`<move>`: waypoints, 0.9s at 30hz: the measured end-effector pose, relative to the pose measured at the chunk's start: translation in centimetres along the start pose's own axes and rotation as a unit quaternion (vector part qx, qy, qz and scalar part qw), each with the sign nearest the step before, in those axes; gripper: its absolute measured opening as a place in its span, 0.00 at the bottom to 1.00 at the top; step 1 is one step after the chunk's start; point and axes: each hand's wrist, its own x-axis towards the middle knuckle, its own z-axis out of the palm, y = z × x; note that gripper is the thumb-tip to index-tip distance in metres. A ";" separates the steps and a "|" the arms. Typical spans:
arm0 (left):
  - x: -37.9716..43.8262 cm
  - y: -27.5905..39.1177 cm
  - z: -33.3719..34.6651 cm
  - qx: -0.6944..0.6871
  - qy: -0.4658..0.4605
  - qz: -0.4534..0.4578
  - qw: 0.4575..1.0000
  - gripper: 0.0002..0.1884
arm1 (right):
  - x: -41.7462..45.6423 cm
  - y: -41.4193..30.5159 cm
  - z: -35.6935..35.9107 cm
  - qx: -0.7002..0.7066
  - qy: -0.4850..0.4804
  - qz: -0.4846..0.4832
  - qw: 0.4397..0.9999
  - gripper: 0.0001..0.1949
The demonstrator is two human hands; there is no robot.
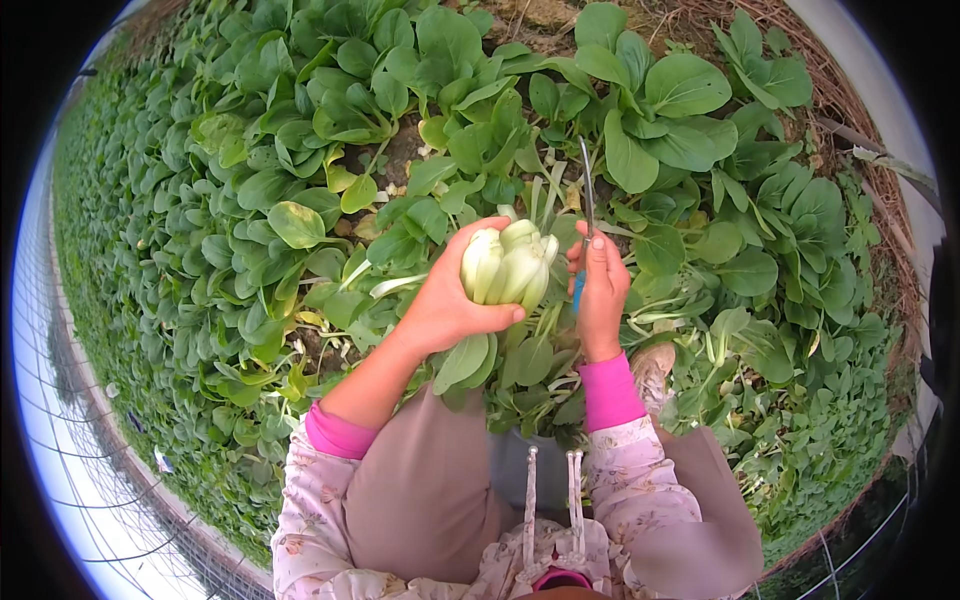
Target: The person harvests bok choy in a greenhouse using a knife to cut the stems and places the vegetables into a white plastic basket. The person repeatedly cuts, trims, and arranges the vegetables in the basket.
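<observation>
My left hand (469,289) grips a bunch of leafy greens, probably bok choy (510,266), with its pale stem bases turned up towards me. The leaves hang down below the palm. In my right hand (604,289) is a knife with a blue handle (578,291). Its narrow, slightly curved blade (586,176) points away from me, just right of the greens and apart from them. Part of the handle is hidden by the fingers.
Dense rows of leafy greens (202,195) grow on both sides and ahead. Cut leaves and stalks (397,285) lie on the soil around my hands. My shoe (654,371) stands among plants at right. A grey container (525,465) is between my knees. Dry straw (862,97) lines the right edge.
</observation>
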 end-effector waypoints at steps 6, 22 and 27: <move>3.9 4.4 1.6 0.515 -0.164 0.051 0.840 0.39 | 2.5 4.6 -0.6 -0.169 -0.025 -0.054 0.984 0.15; 5.3 -1.4 -4.8 0.697 -0.047 -0.083 0.711 0.26 | 7.2 5.7 2.0 -0.264 -0.098 -0.012 0.959 0.12; 5.5 -0.8 -5.3 0.681 -0.039 -0.102 0.724 0.27 | 7.4 5.3 3.8 -0.195 -0.090 0.131 0.968 0.13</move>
